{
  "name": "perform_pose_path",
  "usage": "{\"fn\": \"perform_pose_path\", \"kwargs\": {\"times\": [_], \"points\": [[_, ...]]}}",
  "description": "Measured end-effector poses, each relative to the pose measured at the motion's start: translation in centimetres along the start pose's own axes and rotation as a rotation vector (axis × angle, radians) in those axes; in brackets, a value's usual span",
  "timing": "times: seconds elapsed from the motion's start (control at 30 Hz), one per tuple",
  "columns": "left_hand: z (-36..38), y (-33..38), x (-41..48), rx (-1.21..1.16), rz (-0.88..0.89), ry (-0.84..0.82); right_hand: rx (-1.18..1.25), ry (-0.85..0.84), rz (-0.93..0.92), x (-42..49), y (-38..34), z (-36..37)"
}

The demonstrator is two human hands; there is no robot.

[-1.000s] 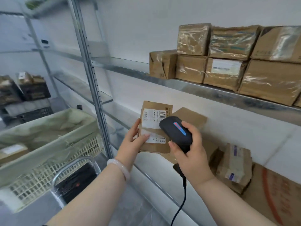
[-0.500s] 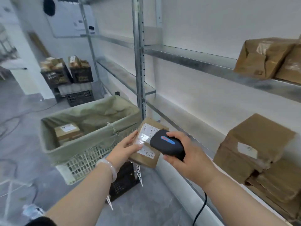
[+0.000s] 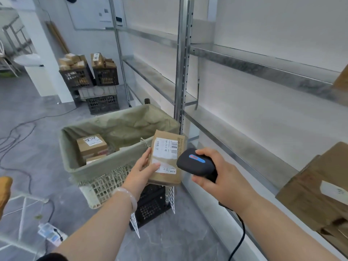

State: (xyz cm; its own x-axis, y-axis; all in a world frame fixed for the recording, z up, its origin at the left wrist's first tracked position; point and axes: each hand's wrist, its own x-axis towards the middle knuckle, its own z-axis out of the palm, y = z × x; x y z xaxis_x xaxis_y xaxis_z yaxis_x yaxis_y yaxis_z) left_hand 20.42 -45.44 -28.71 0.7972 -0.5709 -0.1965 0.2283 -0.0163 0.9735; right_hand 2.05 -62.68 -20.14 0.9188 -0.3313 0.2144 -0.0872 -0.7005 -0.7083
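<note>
One taped parcel (image 3: pixel 165 159) rests in the left hand (image 3: pixel 143 170), thumb across its label, at the near right corner of the lined basket (image 3: pixel 75 166) and just short of the shelf post (image 3: pixel 182 72). The right hand (image 3: pixel 224 178) is clenched round one black scanner (image 3: pixel 195 164), close beside the parcel's right edge. Open floor (image 3: pixel 37 147) lies to the left; shelf edges crowd the right. Since half a second ago the parcel has come over the basket's rim. At least two boxes (image 3: pixel 91 146) lie inside the basket, and three dark crates (image 3: pixel 102 104) stand far off.
</note>
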Motion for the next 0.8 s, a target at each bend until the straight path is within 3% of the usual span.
{"fn": "perform_pose_path", "kwargs": {"times": [0.33,0.8], "points": [[-1.2,0.1,1.5,0.010,-0.002,-0.015,-0.038,-0.031,0.014,1.5,-0.1,0.3],[-4.3,2.2,2.2,0.216,-0.080,-0.098,-0.359,-0.234,-0.074,2.8,-2.9,-2.5]]}}
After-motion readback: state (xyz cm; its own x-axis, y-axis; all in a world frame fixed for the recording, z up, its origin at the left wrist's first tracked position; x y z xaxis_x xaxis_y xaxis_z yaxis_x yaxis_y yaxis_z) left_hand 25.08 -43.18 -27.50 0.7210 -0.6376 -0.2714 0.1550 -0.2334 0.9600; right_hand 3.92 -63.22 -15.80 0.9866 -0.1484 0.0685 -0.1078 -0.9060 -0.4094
